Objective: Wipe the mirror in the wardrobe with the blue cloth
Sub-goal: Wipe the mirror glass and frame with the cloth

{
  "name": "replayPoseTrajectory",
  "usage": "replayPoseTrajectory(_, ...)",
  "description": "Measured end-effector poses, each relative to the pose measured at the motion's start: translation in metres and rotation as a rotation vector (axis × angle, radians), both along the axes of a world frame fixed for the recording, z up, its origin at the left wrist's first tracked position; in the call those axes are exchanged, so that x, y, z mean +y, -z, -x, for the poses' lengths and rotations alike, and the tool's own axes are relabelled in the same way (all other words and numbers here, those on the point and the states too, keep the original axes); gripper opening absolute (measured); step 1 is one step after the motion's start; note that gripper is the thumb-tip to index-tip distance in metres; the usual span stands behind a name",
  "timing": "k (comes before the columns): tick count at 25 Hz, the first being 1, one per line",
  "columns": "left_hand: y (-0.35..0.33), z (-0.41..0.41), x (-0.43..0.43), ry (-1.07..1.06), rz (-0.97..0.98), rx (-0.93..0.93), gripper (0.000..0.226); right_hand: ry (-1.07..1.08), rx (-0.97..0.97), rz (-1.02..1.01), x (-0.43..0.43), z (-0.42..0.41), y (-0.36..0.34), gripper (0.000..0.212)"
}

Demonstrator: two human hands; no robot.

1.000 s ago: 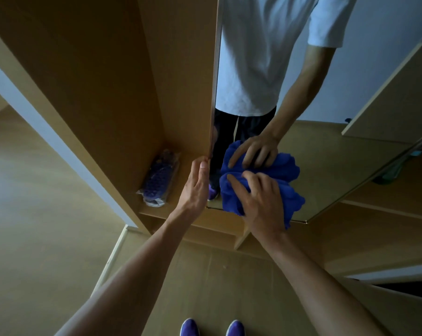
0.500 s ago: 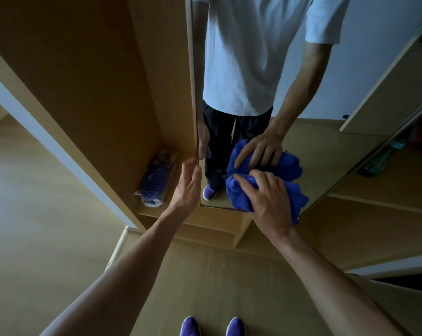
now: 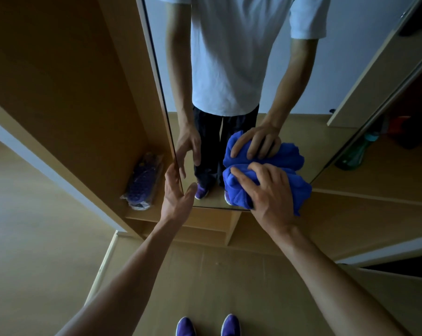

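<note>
Head view: my right hand point(image 3: 268, 190) grips the bunched cloth point(image 3: 299, 192), pressed on the low right part of the mirror point(image 3: 326, 69). With straight fingers my left hand point(image 3: 176, 197) steadies its left edge. I should press flat and sweep in overlapping lines.

No legible text anywhere, 0 labels or numbers readable. Packet point(image 3: 142, 183) on the shelf point(image 3: 161, 215) and bottle point(image 3: 355, 154) at far right are too dark and blurred to make out any print. Cloth point(image 3: 236, 194) shows no visible marking.
</note>
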State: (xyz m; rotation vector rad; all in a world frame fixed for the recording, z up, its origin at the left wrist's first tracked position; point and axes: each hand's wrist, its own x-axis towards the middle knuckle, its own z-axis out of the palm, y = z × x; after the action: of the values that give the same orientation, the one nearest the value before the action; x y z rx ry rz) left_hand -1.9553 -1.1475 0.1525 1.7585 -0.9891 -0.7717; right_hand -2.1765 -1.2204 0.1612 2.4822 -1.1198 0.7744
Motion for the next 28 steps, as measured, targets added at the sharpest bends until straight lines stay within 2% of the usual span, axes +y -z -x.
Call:
replayPoseTrajectory(8, 0.000, 0.000, -0.004, 0.012, -0.021, 0.023, 0.081, 0.013, 0.223, -0.218, 0.002, 0.004, 0.060, 0.062)
replayPoseTrajectory(13, 0.006, 0.000, -0.005, 0.017, -0.019, -0.010, 0.087, 0.021, 0.103, -0.195, 0.000, 0.016, 0.036, 0.057)
replayPoseTrajectory(17, 0.013, 0.013, -0.011, -0.056, -0.071, -0.036, 0.095, 0.053, -0.009, -0.088, -0.002, 0.035, -0.010, 0.059)
replayPoseTrajectory(21, 0.017, 0.015, -0.017, -0.083, -0.087, -0.041, 0.096, 0.085, -0.075, -0.009, -0.012, 0.057, -0.041, 0.052)
replayPoseTrajectory(28, 0.022, 0.014, -0.017, -0.085, -0.064, -0.057, 0.096, 0.116, -0.044, -0.024, -0.012, 0.062, -0.001, 0.051)
